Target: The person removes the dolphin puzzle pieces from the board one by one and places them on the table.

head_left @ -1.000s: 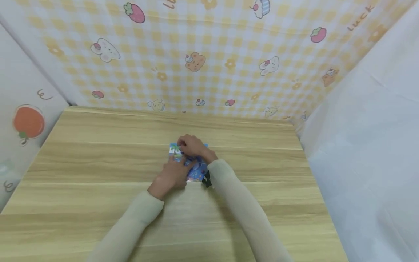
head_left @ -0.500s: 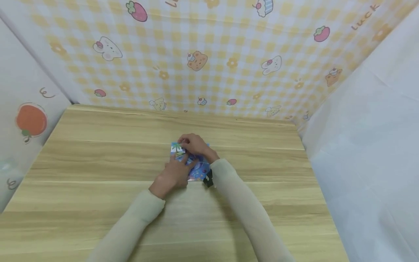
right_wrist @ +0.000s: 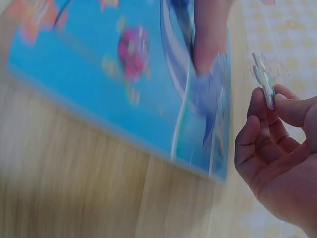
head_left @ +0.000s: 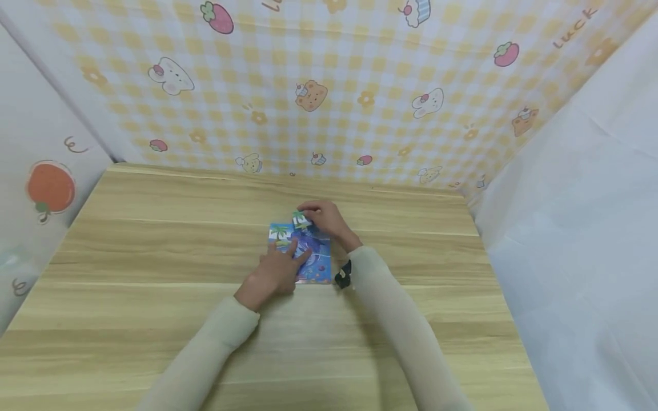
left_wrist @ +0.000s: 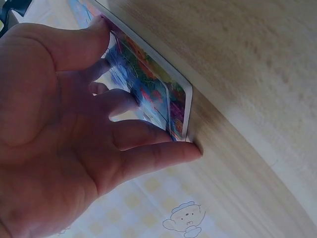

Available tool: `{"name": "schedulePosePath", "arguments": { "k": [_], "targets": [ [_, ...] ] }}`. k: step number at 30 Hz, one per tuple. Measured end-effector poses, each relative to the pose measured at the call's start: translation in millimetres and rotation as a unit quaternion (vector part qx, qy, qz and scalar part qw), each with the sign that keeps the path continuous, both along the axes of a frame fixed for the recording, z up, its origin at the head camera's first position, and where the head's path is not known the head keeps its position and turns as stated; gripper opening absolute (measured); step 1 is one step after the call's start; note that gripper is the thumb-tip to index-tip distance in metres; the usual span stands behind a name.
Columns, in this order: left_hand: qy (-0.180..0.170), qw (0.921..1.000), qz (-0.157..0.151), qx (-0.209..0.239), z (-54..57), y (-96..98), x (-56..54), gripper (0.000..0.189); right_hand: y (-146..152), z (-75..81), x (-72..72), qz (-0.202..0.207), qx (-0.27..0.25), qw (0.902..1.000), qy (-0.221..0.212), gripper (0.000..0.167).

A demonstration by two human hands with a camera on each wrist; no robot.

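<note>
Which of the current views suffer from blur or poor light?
Right wrist: the flat blue picture board is smeared, the bare right hand sharper; left wrist: the bare left hand lies in dim shade; head: fairly even light, soft shadows beside the cream fabric sleeves on the pale wood-grain table.

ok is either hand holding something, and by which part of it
The right hand pinches the palm-tree piece by one edge. The left hand grips nothing; it rests spread on the puzzle.

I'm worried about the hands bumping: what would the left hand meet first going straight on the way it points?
Probably the right hand, pinching a small piece ahead of the left hand, though depth is unclear.
</note>
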State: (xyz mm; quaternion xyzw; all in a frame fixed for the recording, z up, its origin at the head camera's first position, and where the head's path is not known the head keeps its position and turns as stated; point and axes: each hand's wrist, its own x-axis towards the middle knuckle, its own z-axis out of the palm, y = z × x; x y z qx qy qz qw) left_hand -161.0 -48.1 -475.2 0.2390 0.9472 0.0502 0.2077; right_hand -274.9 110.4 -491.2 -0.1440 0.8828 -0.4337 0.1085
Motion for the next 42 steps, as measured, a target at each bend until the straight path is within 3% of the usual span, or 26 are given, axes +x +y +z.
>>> {"name": "schedulePosePath", "arguments": {
  "k": [5,11,14,18,27,42],
  "targets": [
    [0.002,1.0,-0.004,0.001,1.2,-2.3,-1.0,0.07,17.6,-4.6,-2.7,-0.026,-0.006,0.9996,0.005,0.023],
    [-0.003,1.0,-0.003,0.004,0.1,-2.3,-1.4,0.073,45.1,-7.5,-2.5,-0.084,-0.011,0.9958,-0.035,0.031],
    [0.0,1.0,-0.003,0.003,-2.1,-0.8,-1.2,0.072,61.4,-5.6,-2.0,-0.107,-0.02,0.9931,-0.043,0.026],
    [-0.001,1.0,0.004,-0.001,-3.4,0.2,-1.0,0.073,78.7,-3.8,-2.0,-0.113,-0.014,0.9926,-0.042,0.015],
    [-0.01,0.9999,0.007,0.002,-3.1,-0.1,-0.7,0.073,92.9,-4.2,-5.6,-0.116,0.0,0.9922,-0.045,0.015],
    [-0.006,0.9999,0.007,0.011,-2.3,-1.3,1.1,0.076,86.3,-4.1,-5.3,-0.106,0.15,0.9829,-0.013,0.014]
  ]
}}
